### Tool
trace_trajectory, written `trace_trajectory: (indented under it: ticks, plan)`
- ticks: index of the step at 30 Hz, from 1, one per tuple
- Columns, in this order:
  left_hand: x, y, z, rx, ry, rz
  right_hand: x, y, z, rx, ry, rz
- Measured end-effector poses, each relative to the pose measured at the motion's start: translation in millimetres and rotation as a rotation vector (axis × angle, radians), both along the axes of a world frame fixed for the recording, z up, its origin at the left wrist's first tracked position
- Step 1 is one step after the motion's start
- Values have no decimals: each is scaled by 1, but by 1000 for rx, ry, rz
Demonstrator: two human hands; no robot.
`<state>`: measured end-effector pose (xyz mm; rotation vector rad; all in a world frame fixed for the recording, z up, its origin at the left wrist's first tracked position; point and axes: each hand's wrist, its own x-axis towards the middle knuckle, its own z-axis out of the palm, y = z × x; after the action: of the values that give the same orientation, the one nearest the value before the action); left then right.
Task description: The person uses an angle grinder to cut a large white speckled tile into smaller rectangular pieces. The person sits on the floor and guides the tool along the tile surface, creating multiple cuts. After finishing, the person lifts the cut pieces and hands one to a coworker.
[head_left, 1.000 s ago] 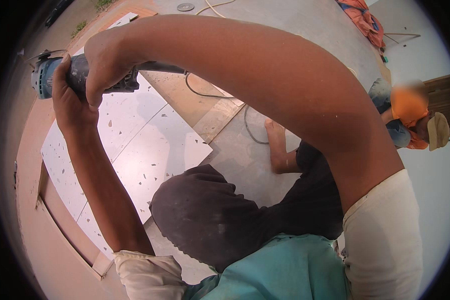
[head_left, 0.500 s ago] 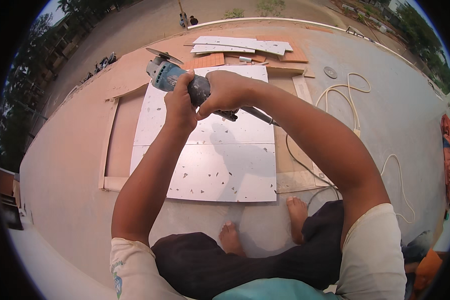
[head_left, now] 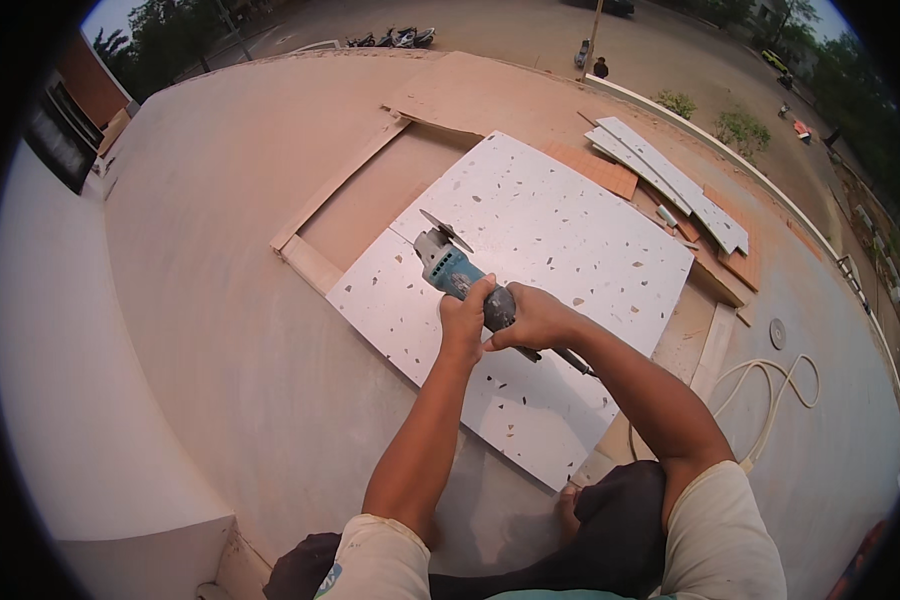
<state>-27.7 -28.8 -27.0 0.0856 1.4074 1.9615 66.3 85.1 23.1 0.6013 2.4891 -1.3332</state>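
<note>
An angle grinder (head_left: 456, 272) with a teal body, grey head and thin cutting disc (head_left: 446, 230) is held in both my hands. My left hand (head_left: 464, 318) wraps its body from the near left side. Round the dark rear part closes my right hand (head_left: 536, 318), where the cord leaves the tool. Below the grinder lies a large white tile (head_left: 560, 260) with dark speckles, crossed by a line near its close side. The disc stands over the tile near that line; whether it touches the surface I cannot tell.
A wooden frame (head_left: 342, 190) lies under the tile. Cut white speckled strips (head_left: 670, 180) and orange tiles (head_left: 595, 170) lie beyond it. A loose grey disc (head_left: 777, 333) and a coiled cream cord (head_left: 770, 385) rest on the right. A white wall (head_left: 65, 400) borders the left.
My view has swung to the left, so the tile now appears slanted. Both hands still grip the grinder, which now appears over the tile near the line instead of at its far left corner.
</note>
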Motion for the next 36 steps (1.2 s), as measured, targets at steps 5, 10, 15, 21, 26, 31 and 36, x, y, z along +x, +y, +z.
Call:
trace_trajectory:
  ticks: [5,10,15,21,26,31,36]
  plan:
    - [8,-17,-37,25,-35,70,-2,-7,-28,37,-9,113]
    - [15,-12,-47,30,-80,53,5,1,-53,54,67,114]
    - [16,-8,-50,13,-96,62,5,7,-64,-18,80,122]
    - [15,-10,-62,-3,-103,36,5,7,-71,-13,42,132]
    - [16,-9,-64,-11,-118,34,7,8,-74,-15,70,109]
    - [19,-5,-57,-77,-55,13,6,10,-76,-47,55,100]
    - [11,-7,-71,-76,-27,14,3,11,-76,-71,29,122]
